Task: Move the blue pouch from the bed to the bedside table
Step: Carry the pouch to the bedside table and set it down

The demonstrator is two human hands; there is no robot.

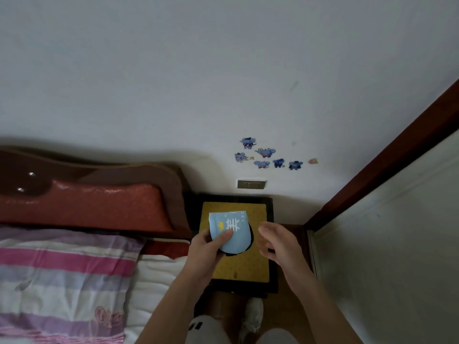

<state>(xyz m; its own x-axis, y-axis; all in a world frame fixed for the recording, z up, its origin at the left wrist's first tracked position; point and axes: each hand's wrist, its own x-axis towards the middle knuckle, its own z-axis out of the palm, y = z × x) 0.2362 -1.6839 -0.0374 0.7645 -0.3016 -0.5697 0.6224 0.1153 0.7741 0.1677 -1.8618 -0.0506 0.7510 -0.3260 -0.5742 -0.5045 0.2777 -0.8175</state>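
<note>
**Over the table: pouch carried, not yet set down**

Beside the table (258, 269), to its left, lies the bed (74, 281) with its striped cover and padded red headboard (82, 207). Behind the table rises the wall (223, 70), with a socket (251, 184) just above the table's far edge and small blue stickers (267, 156) higher up. The table has a yellow top inside a dark frame.

Over the table's middle, the left hand (208, 252) holds the pouch (232, 230), thumb pressed on its printed face, fingers behind. The right hand (278, 247) hovers over the table's right side, fingers loosely spread, holding nothing, near the pouch but apart from it.

Judging by this, the carry from the bed is done. Whether the pouch touches the tabletop I cannot tell. What remains is lowering it flat onto the yellow top and letting go.
</note>
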